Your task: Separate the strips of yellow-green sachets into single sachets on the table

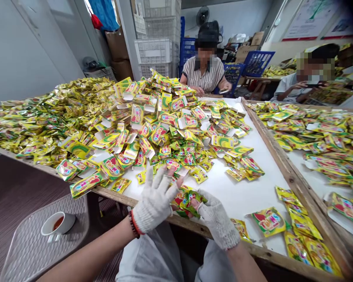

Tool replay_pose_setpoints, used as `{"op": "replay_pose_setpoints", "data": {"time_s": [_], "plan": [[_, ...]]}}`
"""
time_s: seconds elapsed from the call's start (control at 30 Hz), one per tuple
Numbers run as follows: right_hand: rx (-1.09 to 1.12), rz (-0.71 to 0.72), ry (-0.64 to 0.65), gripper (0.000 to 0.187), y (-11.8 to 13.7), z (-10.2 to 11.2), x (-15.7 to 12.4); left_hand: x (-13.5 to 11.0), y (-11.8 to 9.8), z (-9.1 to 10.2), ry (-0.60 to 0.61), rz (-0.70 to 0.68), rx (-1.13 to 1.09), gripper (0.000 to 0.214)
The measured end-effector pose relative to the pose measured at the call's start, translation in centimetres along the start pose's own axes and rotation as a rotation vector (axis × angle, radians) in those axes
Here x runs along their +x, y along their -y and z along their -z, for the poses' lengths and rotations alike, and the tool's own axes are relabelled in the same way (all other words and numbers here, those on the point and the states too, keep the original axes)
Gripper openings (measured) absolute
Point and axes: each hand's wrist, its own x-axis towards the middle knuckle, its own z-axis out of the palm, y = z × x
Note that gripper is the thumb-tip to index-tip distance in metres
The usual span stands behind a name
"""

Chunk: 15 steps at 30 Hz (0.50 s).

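Observation:
My left hand (155, 199), in a white knit glove with bare fingertips, hovers palm down over the table's near edge with its fingers spread. My right hand (217, 219), gloved the same way, is closed round a few small green and yellow foil packets (191, 201) just beside it. Beyond my hands lies a heap of loose green packets (190, 156), with printed yellow cartons (159, 133) piled behind and around it, many with flaps open. Right of my right hand, a flat carton (269, 221) and several yellow packets (304, 225) rest near the table corner.
A large mound of foil packets (47, 117) covers the left side. A wooden divider (282, 164) separates another carton-strewn section. At lower left, a cup (59, 225) of reddish liquid stands on a plastic stool (26, 235). One person (204, 72) sits opposite, another (297, 86) at right.

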Motion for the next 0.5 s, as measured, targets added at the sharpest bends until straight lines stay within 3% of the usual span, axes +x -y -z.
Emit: {"op": "replay_pose_setpoints", "data": {"time_s": [0.1,0.23,0.4,0.5], "plan": [[0.022,0.011,-0.058,0.034,0.5,-0.3,-0.5,0.7,-0.4,-0.3,0.137,0.010,0.031,0.059],[-0.123,0.051,-0.275,0.033,0.3,0.4,-0.7,0.6,-0.1,-1.2,0.155,0.087,-0.024,0.060],[-0.434,-0.039,-0.135,0.029,-0.1,1.5,-0.7,0.1,-0.8,-1.6,0.212,0.046,0.006,0.060],[-0.633,0.064,-0.146,0.024,0.3,1.3,-0.4,0.1,-1.7,-1.7,0.231,0.007,0.067,0.062]]}}
